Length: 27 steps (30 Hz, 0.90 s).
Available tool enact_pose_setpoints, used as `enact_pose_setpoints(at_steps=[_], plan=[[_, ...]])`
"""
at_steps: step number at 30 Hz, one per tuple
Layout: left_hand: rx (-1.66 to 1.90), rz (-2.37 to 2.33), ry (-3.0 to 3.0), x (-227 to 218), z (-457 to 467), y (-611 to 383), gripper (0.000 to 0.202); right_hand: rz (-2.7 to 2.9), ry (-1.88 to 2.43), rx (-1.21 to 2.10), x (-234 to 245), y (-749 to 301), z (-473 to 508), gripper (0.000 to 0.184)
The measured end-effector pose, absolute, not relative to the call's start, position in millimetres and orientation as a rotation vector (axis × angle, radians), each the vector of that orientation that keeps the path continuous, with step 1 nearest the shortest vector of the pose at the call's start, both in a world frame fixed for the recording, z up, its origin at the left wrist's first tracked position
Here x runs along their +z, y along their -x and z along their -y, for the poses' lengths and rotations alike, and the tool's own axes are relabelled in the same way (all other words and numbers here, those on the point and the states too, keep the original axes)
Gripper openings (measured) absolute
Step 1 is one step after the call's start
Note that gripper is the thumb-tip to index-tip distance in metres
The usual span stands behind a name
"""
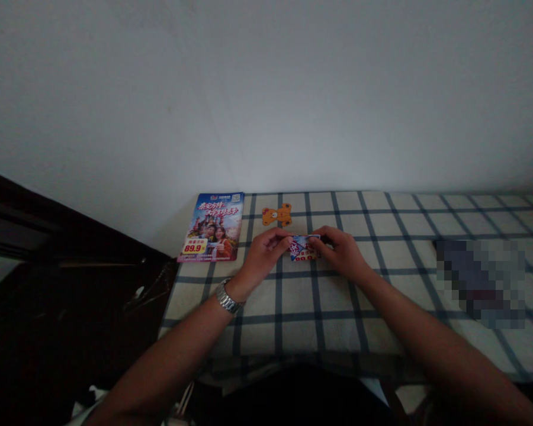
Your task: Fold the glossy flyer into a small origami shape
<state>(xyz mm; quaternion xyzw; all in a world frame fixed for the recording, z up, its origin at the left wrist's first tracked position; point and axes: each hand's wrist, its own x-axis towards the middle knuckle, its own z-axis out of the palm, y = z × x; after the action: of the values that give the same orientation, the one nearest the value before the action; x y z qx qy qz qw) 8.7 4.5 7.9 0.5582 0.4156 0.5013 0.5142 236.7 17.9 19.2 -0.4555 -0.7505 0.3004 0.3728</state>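
Note:
A folded flyer (305,248), small and printed in blue, red and yellow, is held low over the checked tablecloth. My left hand (266,248), with a metal watch (228,297) on its wrist, pinches its left edge between thumb and fingers. On the opposite edge, the thumb and fingers of my right hand (340,254) are closed in the same way. Part of the print is covered by the fingertips. To the left lies a full-size flyer (217,228) with similar print; I cannot tell whether it is one sheet or a pile.
Just beyond my hands lies an orange bear-shaped piece (277,215). A dark, pixelated object (475,278) rests on the tablecloth (288,322) at the right. A pale wall (320,118) rises behind the table. Left of the table edge it is dark.

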Motion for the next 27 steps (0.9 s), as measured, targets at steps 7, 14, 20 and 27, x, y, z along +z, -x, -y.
enact_pose_setpoints(at_steps=[7, 14, 20, 27], plan=[[1.203, -1.021, -1.347, 10.0, -4.2, -9.7, 0.024, 1.939, 1.145, 0.756, 22.3, -236.0, -16.6, 0.021], [1.194, -1.063, -1.399, 10.5, -4.7, -8.6, 0.027, 1.968, 1.128, 0.784, 22.7, -236.2, -16.2, 0.025], [1.192, -1.080, -1.437, 12.0, -4.4, -8.1, 0.028, 1.967, 1.113, 0.836, 22.2, -235.9, -15.8, 0.028], [1.192, -1.092, -1.453, 11.5, -4.9, -7.7, 0.029, 1.956, 1.117, 0.875, 22.5, -235.7, -15.5, 0.033]])
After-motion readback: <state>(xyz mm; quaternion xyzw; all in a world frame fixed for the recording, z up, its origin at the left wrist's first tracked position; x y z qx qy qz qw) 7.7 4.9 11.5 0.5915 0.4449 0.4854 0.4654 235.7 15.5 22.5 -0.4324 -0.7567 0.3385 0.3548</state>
